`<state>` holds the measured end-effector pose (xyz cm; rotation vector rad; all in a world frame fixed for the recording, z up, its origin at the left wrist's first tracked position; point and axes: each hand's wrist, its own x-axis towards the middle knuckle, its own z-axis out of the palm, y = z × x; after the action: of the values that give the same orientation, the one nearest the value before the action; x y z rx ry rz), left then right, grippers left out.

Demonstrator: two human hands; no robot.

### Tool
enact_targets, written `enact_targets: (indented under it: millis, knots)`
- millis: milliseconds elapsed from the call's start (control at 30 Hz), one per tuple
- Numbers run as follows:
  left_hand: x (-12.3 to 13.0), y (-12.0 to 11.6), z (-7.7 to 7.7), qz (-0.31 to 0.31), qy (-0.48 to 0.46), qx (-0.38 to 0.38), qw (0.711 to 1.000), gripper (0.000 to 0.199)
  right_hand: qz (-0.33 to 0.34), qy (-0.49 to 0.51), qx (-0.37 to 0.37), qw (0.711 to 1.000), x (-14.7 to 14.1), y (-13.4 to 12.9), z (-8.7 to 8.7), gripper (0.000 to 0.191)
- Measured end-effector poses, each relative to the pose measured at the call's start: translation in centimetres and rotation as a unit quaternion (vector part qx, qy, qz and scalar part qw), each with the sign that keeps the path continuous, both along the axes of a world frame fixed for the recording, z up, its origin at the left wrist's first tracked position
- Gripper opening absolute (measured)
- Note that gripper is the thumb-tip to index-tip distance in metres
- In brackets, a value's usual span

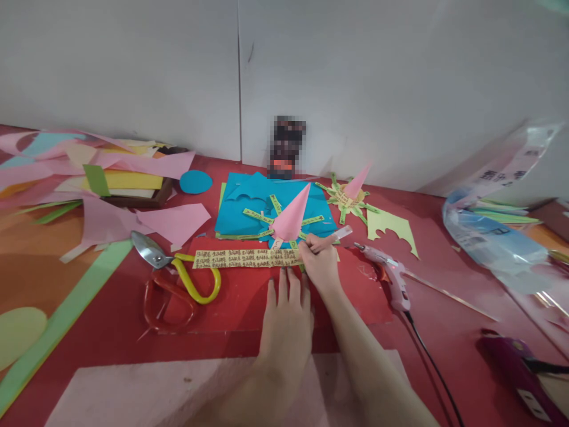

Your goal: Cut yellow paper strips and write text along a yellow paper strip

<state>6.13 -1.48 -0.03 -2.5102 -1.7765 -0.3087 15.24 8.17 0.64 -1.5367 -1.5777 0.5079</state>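
My right hand (pixel 319 261) grips a pen (pixel 341 233) whose clear end sticks out to the upper right. Its lower side rests on a pale yellow paper strip (pixel 242 258) covered in rows of handwriting. Flat with fingers stretched, my left hand (pixel 288 308) touches the strip's lower edge. Beneath the strip lies a red paper sheet (pixel 249 302). Just behind it stands a pink paper cone (pixel 291 218) on a blue base, with green written strips (pixel 311 220) spreading outward. The pen's tip is hidden by my fingers.
Scissors (pixel 204 296) with red and yellow handles lie left of the strip. A pink glue gun (pixel 391 279) with a black cord lies to the right, near a second cone piece (pixel 351 193). Paper scraps (pixel 111 166) heap at left; a plastic bag (pixel 489 219) is at right.
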Motion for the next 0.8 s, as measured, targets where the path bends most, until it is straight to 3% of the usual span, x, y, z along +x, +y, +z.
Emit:
enact_targets:
  millis: [800]
  knots:
    - [0.01, -0.01, 0.0, 0.0, 0.004, -0.001, 1.0, 0.041, -0.002, 0.018, -0.013, 1.0, 0.18, -0.05, 0.13, 0.026]
